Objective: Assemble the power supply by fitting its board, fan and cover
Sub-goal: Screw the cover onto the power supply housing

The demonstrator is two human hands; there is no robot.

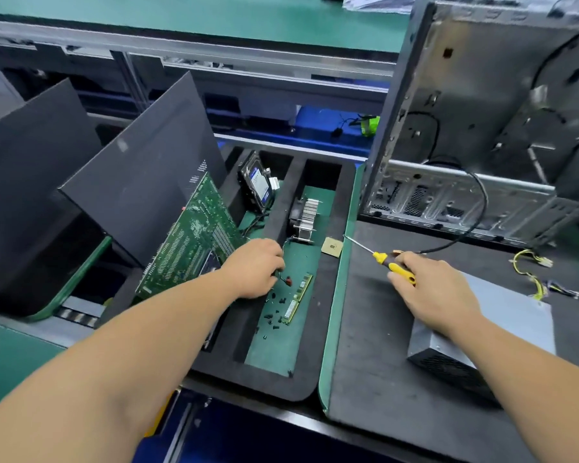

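The right hand [428, 289] has its grip clenched round the yellow-and-black handle of a screwdriver [383, 259], whose thin shaft points away from the grip toward a small square processor chip [331, 246]. Just under and behind that grip lies the power supply [502, 315], a grey metal box with a perforated end, resting on a dark foam mat [381, 362] that covers the tabletop [14, 355]. Beyond the power supply, yellow and black wires [528, 262] trail across the mat. Further out from the grip an open computer case [482, 111] of bare metal stands, a black cable looping from it down toward the screwdriver.

The left hand [254, 269] reaches into a black foam tray [328, 329] with a green floor, fingers curled down among small black screws [274, 315]; whether its grip holds one cannot be told. Right beside this grip lies a memory stick [298, 299], and a short way past it a finned heatsink [305, 218] stands in the same compartment. To the outer side of the grip a green motherboard [194, 235] leans tilted, with a hard drive [256, 187] upright in the slot behind. Dark panels [141, 168] lean further out.

The room is a workshop line: green tabletop surfaces, a grey metal rail [181, 55] and blue bins [321, 121] across the aisle.
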